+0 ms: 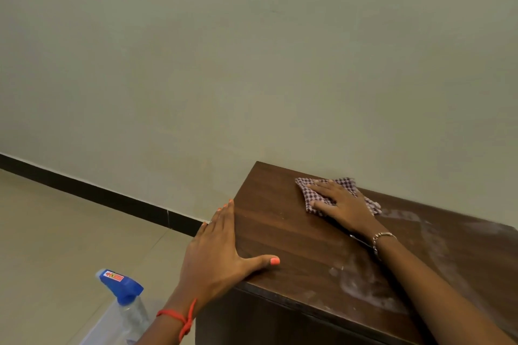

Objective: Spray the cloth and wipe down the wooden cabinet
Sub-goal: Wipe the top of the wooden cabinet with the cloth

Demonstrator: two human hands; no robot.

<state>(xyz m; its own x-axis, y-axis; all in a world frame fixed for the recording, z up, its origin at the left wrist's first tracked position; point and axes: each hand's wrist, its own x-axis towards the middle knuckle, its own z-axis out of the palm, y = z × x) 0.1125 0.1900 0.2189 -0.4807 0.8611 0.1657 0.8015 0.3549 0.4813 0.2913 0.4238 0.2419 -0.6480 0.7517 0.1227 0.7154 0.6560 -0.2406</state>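
Note:
The dark wooden cabinet (294, 235) fills the lower right, its top streaked with pale dust toward the right. A checked purple-and-white cloth (311, 190) lies flat on the top near the back edge by the wall. My right hand (342, 207) presses flat on the cloth, fingers spread and pointing left. My left hand (221, 246) rests flat over the cabinet's left edge, thumb on the top and fingers down the side, holding nothing. A clear spray bottle (126, 297) with a blue trigger head stands on the floor at the lower left.
A plain pale wall (252, 64) rises right behind the cabinet. A black skirting board (98, 193) runs along its base. Beige floor tiles (56, 232) spread out to the left of the cabinet.

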